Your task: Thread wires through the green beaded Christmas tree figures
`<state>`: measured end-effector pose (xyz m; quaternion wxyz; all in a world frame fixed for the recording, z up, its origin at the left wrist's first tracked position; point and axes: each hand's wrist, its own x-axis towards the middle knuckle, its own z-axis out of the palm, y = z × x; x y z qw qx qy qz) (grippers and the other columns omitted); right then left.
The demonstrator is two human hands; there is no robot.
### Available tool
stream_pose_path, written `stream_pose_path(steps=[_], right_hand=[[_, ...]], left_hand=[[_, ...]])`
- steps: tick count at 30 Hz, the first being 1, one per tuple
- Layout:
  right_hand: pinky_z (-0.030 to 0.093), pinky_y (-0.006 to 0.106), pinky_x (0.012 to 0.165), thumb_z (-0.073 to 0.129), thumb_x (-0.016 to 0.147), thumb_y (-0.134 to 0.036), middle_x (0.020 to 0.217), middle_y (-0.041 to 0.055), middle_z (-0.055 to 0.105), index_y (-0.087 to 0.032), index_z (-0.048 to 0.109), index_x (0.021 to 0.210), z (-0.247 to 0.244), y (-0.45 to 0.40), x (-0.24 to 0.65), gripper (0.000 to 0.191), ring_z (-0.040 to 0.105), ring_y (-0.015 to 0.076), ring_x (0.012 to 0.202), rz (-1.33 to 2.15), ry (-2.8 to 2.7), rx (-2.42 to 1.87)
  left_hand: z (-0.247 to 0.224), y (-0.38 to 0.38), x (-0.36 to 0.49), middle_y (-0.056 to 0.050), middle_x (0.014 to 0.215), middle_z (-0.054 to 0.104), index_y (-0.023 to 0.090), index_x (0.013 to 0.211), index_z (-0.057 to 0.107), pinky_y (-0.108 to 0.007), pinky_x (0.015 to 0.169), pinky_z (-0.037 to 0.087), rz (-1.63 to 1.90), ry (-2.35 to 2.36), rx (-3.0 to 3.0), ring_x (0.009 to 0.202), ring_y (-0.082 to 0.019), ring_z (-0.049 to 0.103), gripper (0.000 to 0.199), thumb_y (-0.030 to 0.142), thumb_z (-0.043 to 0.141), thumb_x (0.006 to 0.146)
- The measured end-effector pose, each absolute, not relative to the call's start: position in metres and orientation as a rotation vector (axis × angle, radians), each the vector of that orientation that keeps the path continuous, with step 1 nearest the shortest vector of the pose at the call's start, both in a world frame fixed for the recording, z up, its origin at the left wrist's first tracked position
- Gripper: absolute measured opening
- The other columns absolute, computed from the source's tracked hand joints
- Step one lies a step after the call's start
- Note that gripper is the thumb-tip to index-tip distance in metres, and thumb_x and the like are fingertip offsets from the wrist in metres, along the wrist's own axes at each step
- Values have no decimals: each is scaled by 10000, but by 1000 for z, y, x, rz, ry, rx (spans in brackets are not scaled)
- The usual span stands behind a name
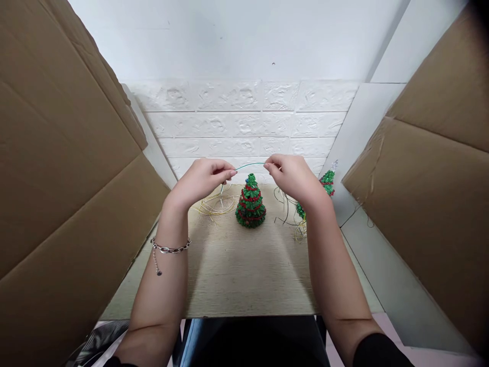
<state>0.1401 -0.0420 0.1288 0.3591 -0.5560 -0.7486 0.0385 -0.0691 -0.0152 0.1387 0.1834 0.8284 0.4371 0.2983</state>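
Head view, principal item: one green wire [250, 164], arching between the two hands above and behind the tip of a miniature Christmas tree [250, 210], which is standing upright at mid-surface, towards the rear.

Progress: the tree is already wearing green foliage and red garland in rings; its tip is showing no clear ornament, whereas a second Christmas tree [327, 179], partly hidden behind the right forearm, is carrying one. The green wire is appearing free of the upright tree, so its handling is seemingly being left unfinished; any fastening is going unseen.

Left hand [201, 178]: thumb and forefinger are pinching the wire at one side, and a short length is hanging below the fingers. Right hand [292, 176]: thumb and forefinger are pinching the opposite side, the knuckles facing upward. Both forearms are reaching forward, wrists bending inward, so that the fingertips are facing each other.

Accessories: a silver chain bracelet [171, 250] is circling the left forearm near the wrist. Loose yellow and white wires [214, 208] are lying below the left hand; further tangled wires [301, 233] are lying near the right forearm. The pale surface [244, 280] is supporting all these loose strands.
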Motion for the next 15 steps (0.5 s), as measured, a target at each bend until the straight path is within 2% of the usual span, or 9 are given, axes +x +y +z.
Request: stream_pose_path(steps=[3, 7, 11, 15], right_hand=[[375, 259, 698, 451, 844, -259, 895, 59, 640, -174, 604, 1010, 126, -42, 129, 241, 549, 144, 774, 223, -1981, -1327], [377, 239, 709, 466, 831, -238, 855, 29, 636, -184, 584, 1046, 128, -46, 116, 251, 545, 127, 772, 409, -2113, -1157], [354, 232, 676, 374, 850, -180, 708, 14, 598, -163, 609, 920, 130, -46, 118, 246, 516, 118, 694, 381, -2116, -1203], [340, 230, 662, 349, 851, -178, 728, 18, 580, -162, 569, 816, 131, -44, 126, 223, 493, 115, 677, 309, -2047, -1226]], left_hand=[[139, -18, -63, -16, 668, 603, 170, 836, 659, -247, 595, 380, 814, 1241, 2376, 631, -112, 517, 282, 396, 496, 789], [141, -22, -59, -14, 667, 592, 166, 813, 659, -239, 582, 368, 796, 1205, 2416, 631, -109, 511, 282, 380, 478, 794], [143, -23, -64, -29, 692, 604, 159, 839, 655, -244, 599, 390, 811, 1196, 2381, 661, -121, 524, 300, 399, 483, 787], [143, -23, -68, -46, 732, 618, 148, 865, 645, -262, 629, 422, 838, 1186, 2309, 698, -137, 548, 303, 398, 498, 776]])
